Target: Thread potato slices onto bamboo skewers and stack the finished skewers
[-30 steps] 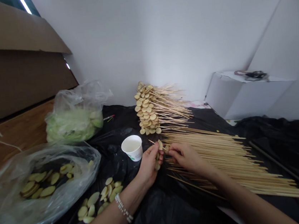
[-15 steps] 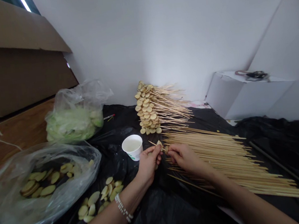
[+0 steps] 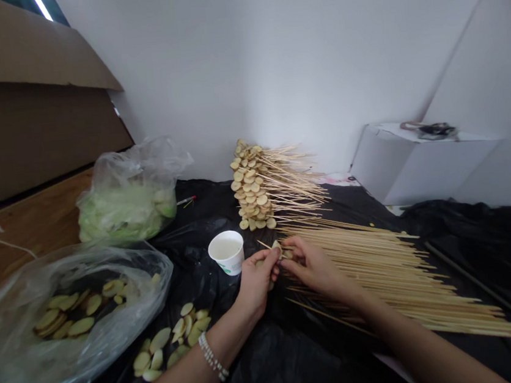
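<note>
My left hand (image 3: 257,282), closed in a pinch, grips a thin potato slice (image 3: 277,248). The slice sits on a bamboo skewer (image 3: 263,243), whose point sticks out to the upper left. My right hand (image 3: 314,266) has its thumb and fingers closed around the skewer just right of the slice. Part of the skewer is hidden by the fingers. Behind the hands lies a stack of skewered potato slices (image 3: 249,183), sticks pointing right. Under and beside my right forearm spread many bare bamboo skewers (image 3: 413,278). Loose potato slices (image 3: 160,339) lie left of my left forearm.
A white paper cup (image 3: 227,253) stands just left of my left hand. Farther left are an open plastic bag of slices (image 3: 157,301) and a bag of pale green vegetable (image 3: 123,209). A white box (image 3: 422,157) is at the back right. Black plastic sheeting (image 3: 275,361) covers the surface.
Both hands have shifted slightly right with the skewer and slice. My right fingers have moved up against the slice, spreading a little.
</note>
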A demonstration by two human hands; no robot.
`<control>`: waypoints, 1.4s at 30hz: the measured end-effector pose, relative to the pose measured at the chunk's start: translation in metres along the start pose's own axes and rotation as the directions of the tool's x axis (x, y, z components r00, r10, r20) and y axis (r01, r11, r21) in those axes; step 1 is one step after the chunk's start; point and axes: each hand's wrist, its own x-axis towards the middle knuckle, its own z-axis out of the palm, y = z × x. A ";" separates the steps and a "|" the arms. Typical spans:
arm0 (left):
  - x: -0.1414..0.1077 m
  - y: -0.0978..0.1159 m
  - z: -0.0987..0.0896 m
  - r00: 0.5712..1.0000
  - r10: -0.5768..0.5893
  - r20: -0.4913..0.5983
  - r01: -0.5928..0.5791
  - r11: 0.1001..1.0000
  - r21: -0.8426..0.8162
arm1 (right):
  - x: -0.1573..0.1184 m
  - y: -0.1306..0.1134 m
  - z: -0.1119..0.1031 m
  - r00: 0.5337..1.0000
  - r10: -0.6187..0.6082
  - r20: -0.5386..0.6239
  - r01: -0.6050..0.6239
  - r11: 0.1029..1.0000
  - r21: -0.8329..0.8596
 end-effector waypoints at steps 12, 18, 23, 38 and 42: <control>-0.003 0.006 0.003 0.999 -0.029 -0.044 0.029 1.000 0.002 | -0.003 -0.005 -0.003 0.997 0.025 0.075 -0.036 0.988 0.150; 0.000 0.006 0.002 0.999 -0.023 -0.035 0.021 0.999 -0.048 | -0.003 -0.007 -0.008 0.994 0.045 0.100 -0.057 0.990 0.126; -0.001 0.006 0.001 0.999 -0.050 -0.002 0.050 0.998 -0.027 | -0.003 -0.008 -0.011 0.992 0.067 0.105 -0.078 0.991 0.106; 0.005 0.012 -0.002 0.927 -0.363 0.090 0.367 0.835 -0.409 | -0.003 -0.012 -0.020 0.998 -0.046 0.047 0.042 0.996 0.084; 0.003 0.022 -0.006 0.852 -0.470 0.229 0.512 0.661 -0.548 | -0.003 -0.015 -0.025 1.000 -0.020 0.000 0.020 0.997 0.081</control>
